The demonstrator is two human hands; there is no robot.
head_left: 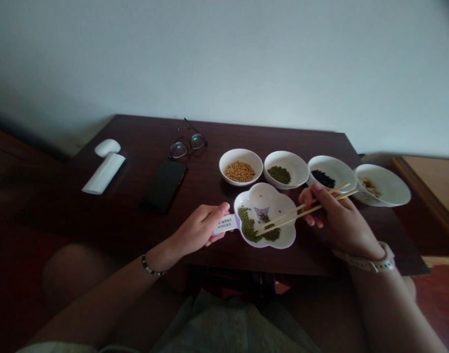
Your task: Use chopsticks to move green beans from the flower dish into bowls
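Observation:
My left hand (200, 228) is closed round the labelled handle of a white flower-shaped dish (288, 238). Green mung beans (247, 223) lie in the dish, over and beside a small printed cartoon figure. Between the fingers of my right hand (330, 213) is a pair of wooden chopsticks (300, 214), their tips down among the beans. Just behind the dish stand a bowl (224, 159) of yellow soybeans, a bowl (301, 166) of mung beans and a bowl (340, 166) of black beans. My right hand is nearest the black beans' bowl.
A fourth white bowl (397, 189) at the right holds small pale and brown bits. Black-framed glasses (189, 145), a dark phone (165, 186) and a white device (104, 172) lie on the left of the dark table (143, 135). A wall rises behind it.

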